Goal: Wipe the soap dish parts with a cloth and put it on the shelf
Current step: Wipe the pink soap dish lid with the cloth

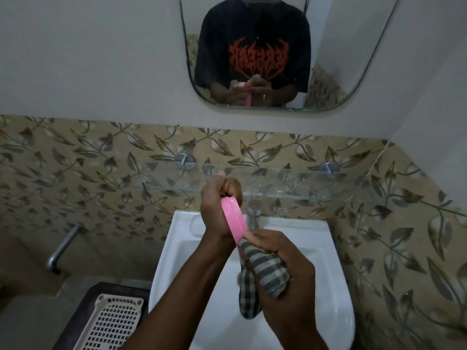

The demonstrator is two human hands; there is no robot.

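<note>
My left hand (219, 205) grips a pink soap dish part (235, 219) on its edge, held upright above the sink. My right hand (280, 258) clutches a green-and-cream striped cloth (262, 271), whose top end presses against the lower edge of the pink part. The rest of the cloth hangs down over the basin. A glass shelf (316, 184) runs along the wall just behind my hands, and it looks bare. No other soap dish part shows.
A white sink (326, 251) lies under my hands, its chrome tap (253, 215) right behind the pink part. A perforated cream basket (111, 322) sits at lower left. A metal pipe (62, 246) juts from the left wall. A mirror (353, 59) hangs above.
</note>
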